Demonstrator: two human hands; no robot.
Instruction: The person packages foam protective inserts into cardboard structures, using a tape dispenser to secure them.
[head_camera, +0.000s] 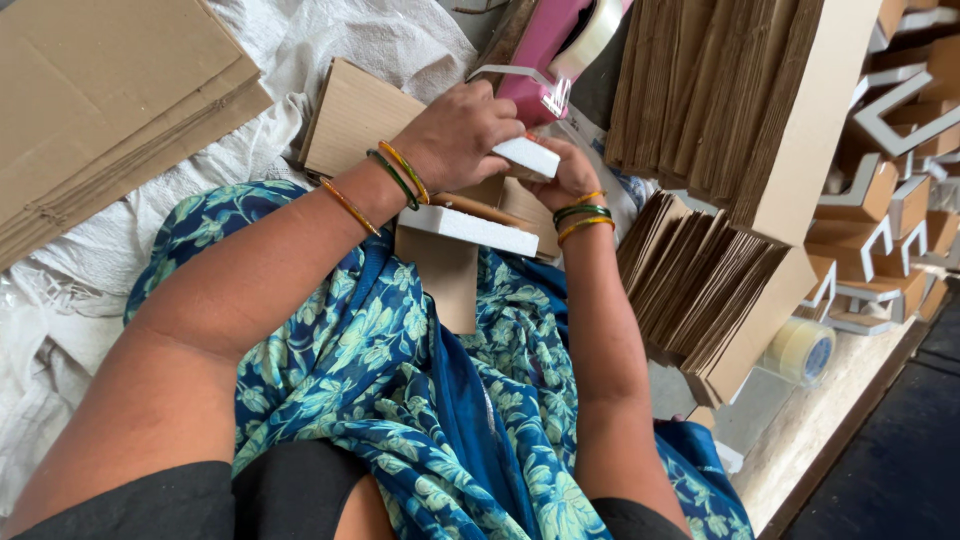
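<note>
The left hand (455, 135) and the right hand (568, 178) meet over the lap, fingers of both clamped on a white foam block (528, 156). A second white foam strip (468, 230) lies just below the fingers on a cardboard piece (440, 275). Beyond the fingertips sits a pink tape dispenser (545, 50); stacked corrugated cardboard sheets (720, 110) stand beside the right fingers.
</note>
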